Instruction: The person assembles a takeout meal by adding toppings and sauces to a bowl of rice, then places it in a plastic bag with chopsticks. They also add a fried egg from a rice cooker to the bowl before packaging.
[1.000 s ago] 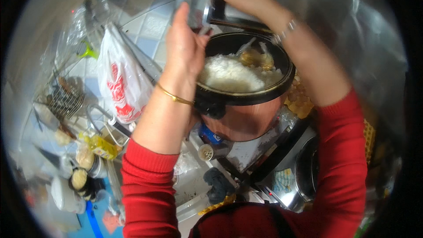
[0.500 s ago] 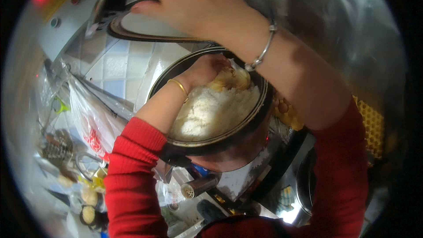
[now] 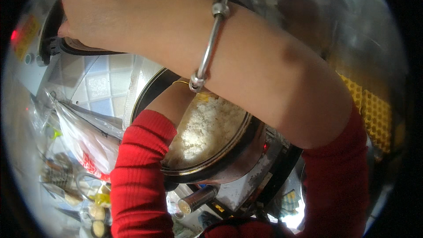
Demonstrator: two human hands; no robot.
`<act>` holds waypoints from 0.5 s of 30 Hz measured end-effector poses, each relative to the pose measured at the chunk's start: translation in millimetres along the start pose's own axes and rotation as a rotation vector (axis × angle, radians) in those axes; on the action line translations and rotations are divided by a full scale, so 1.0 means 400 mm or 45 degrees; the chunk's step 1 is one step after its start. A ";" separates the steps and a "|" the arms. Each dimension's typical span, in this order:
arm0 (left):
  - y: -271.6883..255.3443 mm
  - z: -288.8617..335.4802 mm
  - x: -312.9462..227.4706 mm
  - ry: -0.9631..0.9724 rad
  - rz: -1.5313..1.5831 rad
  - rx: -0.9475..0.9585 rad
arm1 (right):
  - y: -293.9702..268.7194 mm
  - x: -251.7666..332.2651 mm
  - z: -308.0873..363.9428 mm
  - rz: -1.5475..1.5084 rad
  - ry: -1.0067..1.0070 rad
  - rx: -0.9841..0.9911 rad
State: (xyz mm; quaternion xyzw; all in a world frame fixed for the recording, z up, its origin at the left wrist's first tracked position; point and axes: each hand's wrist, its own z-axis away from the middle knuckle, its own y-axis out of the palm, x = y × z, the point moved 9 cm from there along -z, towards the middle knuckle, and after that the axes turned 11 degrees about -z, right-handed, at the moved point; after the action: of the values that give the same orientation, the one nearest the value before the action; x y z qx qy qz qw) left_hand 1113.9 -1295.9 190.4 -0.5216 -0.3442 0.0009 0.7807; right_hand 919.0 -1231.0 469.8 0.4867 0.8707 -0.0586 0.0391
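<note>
A round pot with a dark rim (image 3: 235,152), like a rice cooker, holds white rice (image 3: 205,125). My left hand (image 3: 178,94) reaches into its far side, with a gold bangle on the wrist. My right forearm covers the left hand's fingers, so their grip is hidden. A bit of yellow-brown stuff (image 3: 203,97) shows on the rice beside them. My right hand (image 3: 94,13) is at the upper left, its fingers curled at the raised lid (image 3: 94,50). Most of the lid is behind that hand and arm. A silver bangle circles the right wrist.
Left of the pot hangs a white plastic bag (image 3: 86,136) with red print, before blue and white tiles (image 3: 101,86). A metal cylinder (image 3: 198,198) lies below the pot. Yellow honeycomb-patterned material (image 3: 370,114) is at right. Assorted kitchen items (image 3: 94,202) crowd the lower left.
My right hand has moved left along the raised lid, and its forearm now crosses in front of my left hand. The view has shifted; the pot appears lower and further left.
</note>
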 end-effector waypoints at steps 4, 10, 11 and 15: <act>-0.018 0.016 0.011 -0.022 -0.103 -0.028 | 0.006 0.014 0.000 0.036 -0.028 0.118; -0.140 0.145 0.046 -0.179 -0.187 -0.381 | -0.004 -0.004 -0.008 -0.148 -0.031 0.249; -0.175 0.198 0.059 -0.255 -0.140 -0.528 | -0.011 0.008 -0.007 -0.156 -0.076 0.194; -0.249 0.509 0.103 -0.534 0.510 -1.088 | -0.046 0.056 0.028 -0.096 -0.200 -0.031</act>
State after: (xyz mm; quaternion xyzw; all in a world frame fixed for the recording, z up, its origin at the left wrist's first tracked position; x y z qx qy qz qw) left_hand 1000.1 -1160.6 338.3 -0.8382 -0.3564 0.1142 0.3967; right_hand 891.6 -1223.4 457.1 0.4471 0.8833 -0.0874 0.1108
